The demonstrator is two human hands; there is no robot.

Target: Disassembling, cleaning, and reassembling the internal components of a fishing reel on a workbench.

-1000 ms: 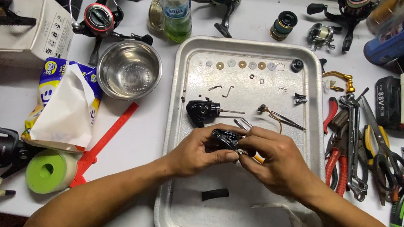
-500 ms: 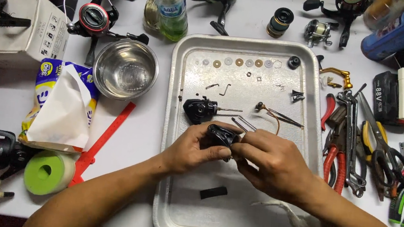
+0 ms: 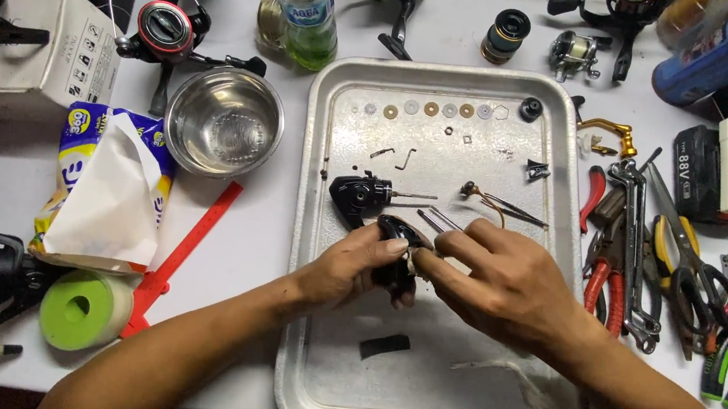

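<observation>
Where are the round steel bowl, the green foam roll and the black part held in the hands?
Round steel bowl (image 3: 224, 122), head view, on its inner bottom.
Green foam roll (image 3: 85, 310), head view, on its flat end.
Black part (image 3: 397, 232), head view, on its top, between the fingers.

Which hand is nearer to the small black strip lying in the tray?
The left hand. It is just above the black strip, slightly to its left; the right hand is farther, up and to the right.

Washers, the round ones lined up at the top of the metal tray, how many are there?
6 washers show in one row near the tray's far edge. More tiny parts lie nearby, too small to identify.
</observation>
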